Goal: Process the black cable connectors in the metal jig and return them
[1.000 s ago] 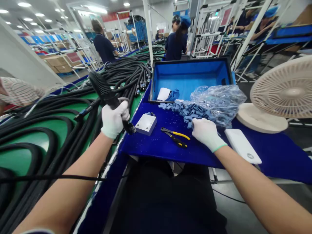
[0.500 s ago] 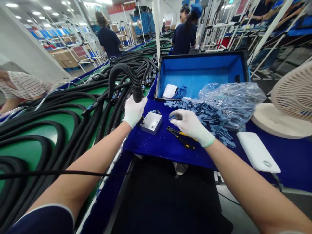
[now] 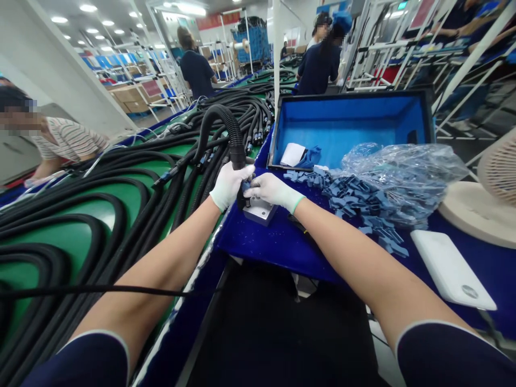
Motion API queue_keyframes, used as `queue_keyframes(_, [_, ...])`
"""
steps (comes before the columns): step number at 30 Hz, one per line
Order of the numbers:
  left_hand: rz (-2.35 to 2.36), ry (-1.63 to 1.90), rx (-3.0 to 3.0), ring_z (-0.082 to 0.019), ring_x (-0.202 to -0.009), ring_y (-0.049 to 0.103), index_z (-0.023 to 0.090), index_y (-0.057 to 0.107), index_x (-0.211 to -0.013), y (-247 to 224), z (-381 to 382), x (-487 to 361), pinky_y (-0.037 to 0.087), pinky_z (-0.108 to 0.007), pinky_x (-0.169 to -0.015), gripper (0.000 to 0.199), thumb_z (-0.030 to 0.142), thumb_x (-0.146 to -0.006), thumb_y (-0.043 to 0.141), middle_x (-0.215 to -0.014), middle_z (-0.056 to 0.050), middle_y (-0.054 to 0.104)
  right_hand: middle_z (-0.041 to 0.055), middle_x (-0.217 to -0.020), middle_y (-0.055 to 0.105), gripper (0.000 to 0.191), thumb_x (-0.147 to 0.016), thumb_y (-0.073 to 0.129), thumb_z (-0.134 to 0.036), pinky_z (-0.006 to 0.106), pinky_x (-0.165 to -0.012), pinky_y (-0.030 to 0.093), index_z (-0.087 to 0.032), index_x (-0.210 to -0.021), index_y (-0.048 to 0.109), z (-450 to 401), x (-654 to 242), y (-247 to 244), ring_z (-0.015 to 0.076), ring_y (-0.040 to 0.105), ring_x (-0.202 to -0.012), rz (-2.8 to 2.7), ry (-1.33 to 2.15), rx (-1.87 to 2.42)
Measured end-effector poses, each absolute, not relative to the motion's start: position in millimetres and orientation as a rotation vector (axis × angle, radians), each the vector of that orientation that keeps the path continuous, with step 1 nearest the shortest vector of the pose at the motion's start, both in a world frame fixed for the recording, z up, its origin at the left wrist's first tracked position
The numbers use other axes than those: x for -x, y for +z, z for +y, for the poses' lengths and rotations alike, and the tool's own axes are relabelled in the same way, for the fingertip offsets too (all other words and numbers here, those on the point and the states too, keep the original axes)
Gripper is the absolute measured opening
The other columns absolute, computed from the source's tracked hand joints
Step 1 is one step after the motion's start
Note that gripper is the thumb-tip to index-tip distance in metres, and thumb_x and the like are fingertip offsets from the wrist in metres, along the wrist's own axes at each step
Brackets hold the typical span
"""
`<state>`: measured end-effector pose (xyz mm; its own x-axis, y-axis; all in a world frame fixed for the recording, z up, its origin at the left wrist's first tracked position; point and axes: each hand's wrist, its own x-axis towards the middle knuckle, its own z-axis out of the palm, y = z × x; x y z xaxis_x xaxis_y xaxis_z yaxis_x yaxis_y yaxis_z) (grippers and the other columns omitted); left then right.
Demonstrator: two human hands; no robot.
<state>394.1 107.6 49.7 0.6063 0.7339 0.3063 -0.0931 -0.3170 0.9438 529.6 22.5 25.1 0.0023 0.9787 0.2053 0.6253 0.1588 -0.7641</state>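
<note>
Nothing is legible: the distant red banner [image 3: 220, 21] seems lettered, though too small to read.

The end of the hose [image 3: 237, 145] is hidden by the left hand [image 3: 229, 185] and right hand [image 3: 269, 191], which partly cover the block [image 3: 260, 214]. Right of the block, the fan [image 3: 500, 174] is cut off by the edge; the bagged pieces [image 3: 387, 172] are blurred by plastic.

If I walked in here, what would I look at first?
The heap of black corrugated hoses on the green table at the left stands out first. In the middle, the white-gloved left hand grips one hose and the right hand meets it above a small white block. At the right, an open blue-lined case sits behind a clear plastic bag spilling blue pieces.
</note>
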Motion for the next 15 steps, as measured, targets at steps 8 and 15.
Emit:
queue_keyframes(8, [0.611, 1.133, -1.571, -0.015, -0.068, 0.065, 0.022, 0.055, -0.110, 75.0, 106.6, -318.3, 0.054, -0.028, -0.066, 0.036, 0.049, -0.089, 0.067, -0.090, -0.003, 0.068, 0.0049, -0.076, 0.072, 0.041, -0.085, 0.069, -0.054, 0.027, -0.061, 0.042, -0.014, -0.086, 0.079, 2.0, -529.1, 20.9, 0.0153, 0.060, -0.067, -1.659, 0.695, 1.581])
queue_keyframes(15, [1.244, 0.657, -1.502, -0.027, -0.069, 0.072, 0.016, 0.069, -0.095, 84.2, 61.1, -103.1, 0.060, -0.039, -0.061, 0.037, 0.049, -0.079, 0.075, -0.088, -0.013, 0.075, 0.0073, -0.092, 0.078, 0.021, -0.083, 0.072, -0.034, 0.034, -0.076, 0.051, -0.018, -0.093, 0.080, 1.6, -532.5, 7.2, 0.0199, 0.068, -0.079, -1.740, 0.562, 1.637])
